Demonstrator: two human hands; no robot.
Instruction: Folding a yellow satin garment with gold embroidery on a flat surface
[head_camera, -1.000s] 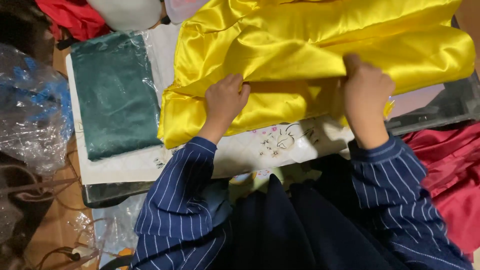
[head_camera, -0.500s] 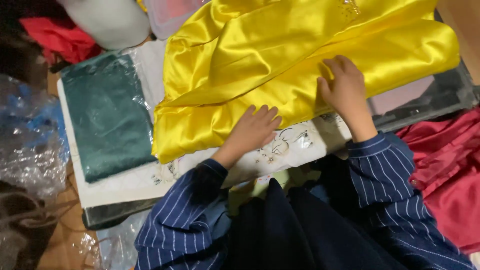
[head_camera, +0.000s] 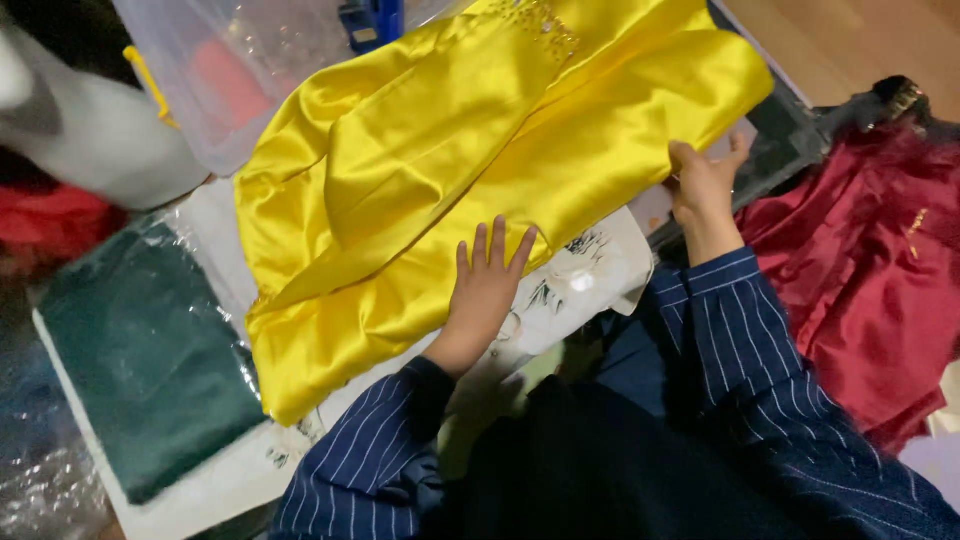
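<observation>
A shiny yellow satin garment (head_camera: 470, 170) lies folded across a white printed sheet (head_camera: 580, 280) on the work surface. My left hand (head_camera: 485, 285) rests flat on the garment's near edge, fingers spread. My right hand (head_camera: 705, 185) grips the garment's right-hand edge, thumb on top and fingers curled under the fabric. Both arms wear dark blue pinstriped sleeves.
A folded dark green cloth in clear plastic (head_camera: 130, 360) lies at the left. Red satin fabric (head_camera: 860, 280) is heaped at the right. A clear plastic bin (head_camera: 250, 70) stands at the back, with a white bundle (head_camera: 80, 140) and red cloth (head_camera: 40, 225) to its left.
The view has swung, and the garment now lies at a slant. My right hand moved from on top of the fabric to its right edge and took hold. My left hand stays flat.
</observation>
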